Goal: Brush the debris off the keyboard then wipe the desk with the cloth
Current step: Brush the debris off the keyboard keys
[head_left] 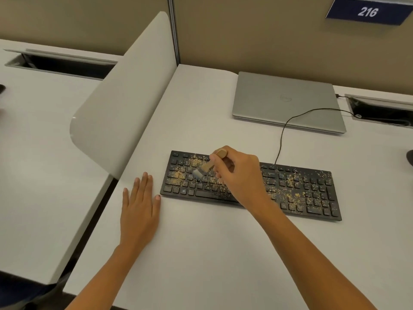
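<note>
brushing step: gripping brush (203,169) in right hand (238,174) over littered keyboard (317,195), left hand (139,210) flat on counter (223,253); next, likely sweeping debris (178,175) off sideways.

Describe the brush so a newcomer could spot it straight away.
On the white desk, find the black keyboard speckled with yellow crumbs. Above its left half, the right hand holds a small brush with a light wooden handle and grey bristles. It is the only wooden thing there, tilted down toward the keys.

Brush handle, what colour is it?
The brush handle is light tan wood, best seen in the head view.
</note>
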Demonstrator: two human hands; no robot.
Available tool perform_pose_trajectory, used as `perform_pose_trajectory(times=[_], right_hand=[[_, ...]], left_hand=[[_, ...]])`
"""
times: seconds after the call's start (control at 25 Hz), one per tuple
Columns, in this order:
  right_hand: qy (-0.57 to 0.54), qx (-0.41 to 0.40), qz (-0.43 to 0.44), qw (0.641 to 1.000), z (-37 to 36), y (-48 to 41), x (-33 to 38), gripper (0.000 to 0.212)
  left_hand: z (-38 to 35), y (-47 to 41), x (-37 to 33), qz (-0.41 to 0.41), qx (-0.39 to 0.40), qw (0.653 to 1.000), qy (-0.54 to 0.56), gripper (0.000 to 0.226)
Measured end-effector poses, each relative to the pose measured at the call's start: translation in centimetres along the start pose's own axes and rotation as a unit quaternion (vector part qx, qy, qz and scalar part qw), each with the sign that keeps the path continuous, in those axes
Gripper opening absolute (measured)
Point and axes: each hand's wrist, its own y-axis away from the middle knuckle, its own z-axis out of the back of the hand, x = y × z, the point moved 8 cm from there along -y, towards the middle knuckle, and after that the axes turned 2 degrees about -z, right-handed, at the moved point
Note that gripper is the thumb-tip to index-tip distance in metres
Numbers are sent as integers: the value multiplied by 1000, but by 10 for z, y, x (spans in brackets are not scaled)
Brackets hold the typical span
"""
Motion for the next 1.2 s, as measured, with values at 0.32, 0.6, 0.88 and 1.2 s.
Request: perform_pose_trajectory(times=[0.32, 0.6, 0.88, 1.2], right_hand=[[88, 45, 61, 993, -39, -18, 13, 14], [61, 66, 63, 994, -89, -32, 29, 14], [62, 12, 60, 996, -61, -33, 27, 17], [30, 39, 40, 998, -99, -37, 31, 15]], left_hand=[[17, -4, 42, -41, 3, 999, -13, 63], [16, -5, 43, -39, 3, 999, -9, 61], [18, -5, 42, -36, 2, 999, 6, 61], [18, -6, 42, -37, 7, 999, -5, 61]])
